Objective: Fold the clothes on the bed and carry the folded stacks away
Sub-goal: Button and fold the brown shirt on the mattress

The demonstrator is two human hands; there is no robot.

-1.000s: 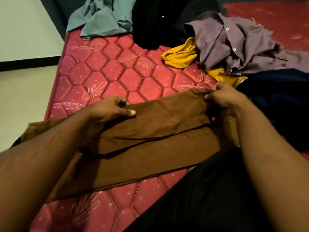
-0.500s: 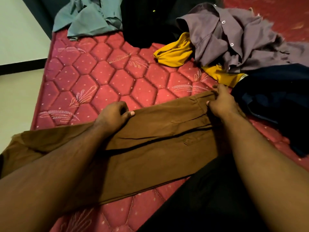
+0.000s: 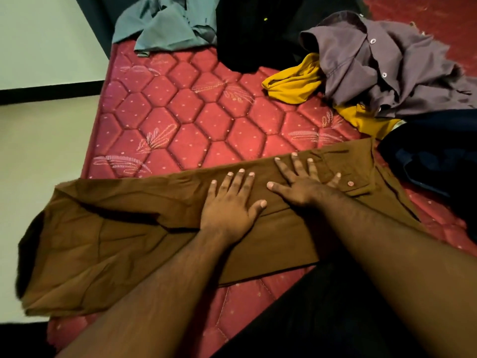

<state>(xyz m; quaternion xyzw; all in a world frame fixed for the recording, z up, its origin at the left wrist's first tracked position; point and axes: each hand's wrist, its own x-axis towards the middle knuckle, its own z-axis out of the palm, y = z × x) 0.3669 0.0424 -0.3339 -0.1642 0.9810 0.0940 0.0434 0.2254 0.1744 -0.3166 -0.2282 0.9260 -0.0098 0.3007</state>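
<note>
Brown trousers (image 3: 108, 244) lie folded lengthwise across the near part of the red quilted mattress (image 3: 196, 117), their leg ends hanging past the bed's left edge. My left hand (image 3: 229, 205) lies flat on the middle of the trousers with its fingers spread. Just to its right, my right hand (image 3: 304, 182) presses flat near the waistband, beside a back pocket with a pale button. Neither hand holds any cloth.
Unfolded clothes lie at the back and right: a grey-green garment (image 3: 167, 21), a black one (image 3: 255, 32), a purple-grey button shirt (image 3: 382, 63), a yellow piece (image 3: 294, 83) and a dark navy garment (image 3: 436, 156). Pale floor (image 3: 38, 151) lies left of the bed.
Both hands let go of the trousers' upper edge and now lie flat on them with fingers spread. The right hand moved left towards the left hand.
</note>
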